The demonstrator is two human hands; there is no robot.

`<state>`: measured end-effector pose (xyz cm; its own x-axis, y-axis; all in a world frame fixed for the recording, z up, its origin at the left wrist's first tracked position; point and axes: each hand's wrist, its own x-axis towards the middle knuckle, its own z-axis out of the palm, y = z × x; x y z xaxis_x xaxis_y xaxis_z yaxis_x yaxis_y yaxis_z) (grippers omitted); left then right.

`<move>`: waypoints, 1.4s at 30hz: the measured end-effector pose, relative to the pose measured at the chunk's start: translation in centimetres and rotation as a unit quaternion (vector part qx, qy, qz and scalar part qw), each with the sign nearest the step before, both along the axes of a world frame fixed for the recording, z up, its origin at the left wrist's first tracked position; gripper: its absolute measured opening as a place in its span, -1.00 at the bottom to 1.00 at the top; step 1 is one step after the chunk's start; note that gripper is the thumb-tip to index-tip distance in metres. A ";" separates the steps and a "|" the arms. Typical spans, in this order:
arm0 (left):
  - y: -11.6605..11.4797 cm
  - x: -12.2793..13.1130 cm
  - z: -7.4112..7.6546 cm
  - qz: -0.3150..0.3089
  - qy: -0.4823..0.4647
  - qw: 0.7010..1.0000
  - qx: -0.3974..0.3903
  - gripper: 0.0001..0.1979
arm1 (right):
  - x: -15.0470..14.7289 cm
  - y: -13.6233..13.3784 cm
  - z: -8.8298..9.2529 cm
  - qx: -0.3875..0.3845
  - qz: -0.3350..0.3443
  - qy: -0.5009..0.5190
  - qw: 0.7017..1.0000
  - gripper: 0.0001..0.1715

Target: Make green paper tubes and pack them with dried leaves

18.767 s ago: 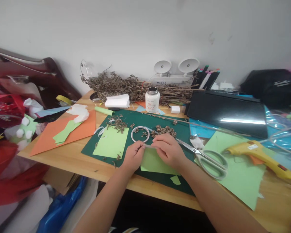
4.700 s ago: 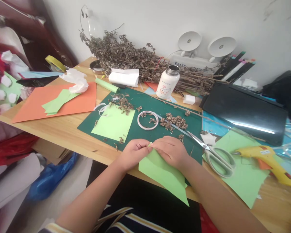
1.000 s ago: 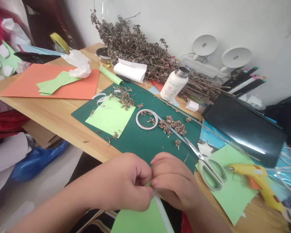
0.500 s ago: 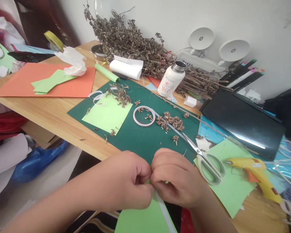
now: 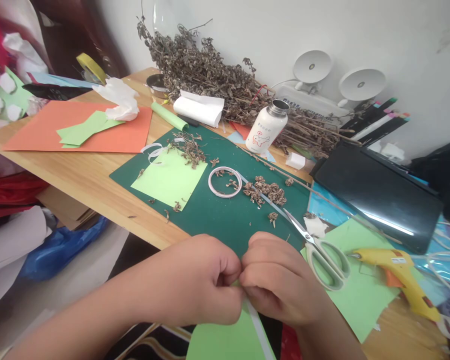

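Note:
My left hand and my right hand are closed in pinches, knuckles touching, at the top end of a green paper sheet. A white tape strip runs along the sheet's right edge up into my fingers. The sheet hangs in front of the table's edge. My fingertips are hidden, so the exact grip on paper or tape does not show. Beyond my hands lies a dark green cutting mat with a roll of tape on it. Scissors rest to the right of my right hand.
A yellow glue gun lies on green paper at the right. Dried flower heads and a light green square are on the mat. Behind stand a white bottle and a bundle of dried plants. Orange paper lies left.
Both hands and the green sheet have shifted slightly right in the view. The whole scene has shifted slightly too. Both pinches stay closed, knuckles together.

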<state>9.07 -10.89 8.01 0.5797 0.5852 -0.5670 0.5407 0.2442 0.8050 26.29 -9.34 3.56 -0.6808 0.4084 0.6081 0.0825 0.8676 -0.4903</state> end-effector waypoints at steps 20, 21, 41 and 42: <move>-0.6 -0.4 -1.0 0.026 -0.032 0.999 -0.021 -0.84 | -0.8 -0.6 -0.9 0.052 -0.046 -0.013 0.998 -0.78; -0.6 -0.3 -1.1 0.032 -0.032 0.999 -0.014 -0.82 | -0.8 -0.6 -1.0 0.052 -0.045 0.004 0.998 -0.78; -0.7 0.2 -0.8 0.029 -0.066 0.997 -0.010 -0.76 | -0.7 -0.5 -0.6 0.029 -0.026 0.058 0.998 -0.82; -0.7 0.2 -0.9 0.026 -0.065 0.997 -0.013 -0.76 | -0.6 -0.5 -0.7 0.021 -0.016 0.057 0.998 -0.84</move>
<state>9.24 -11.59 7.13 0.6187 0.6026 -0.5041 0.4176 0.2913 0.8607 25.69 -9.84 2.89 -0.5936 0.4009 0.6978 0.0555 0.8854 -0.4615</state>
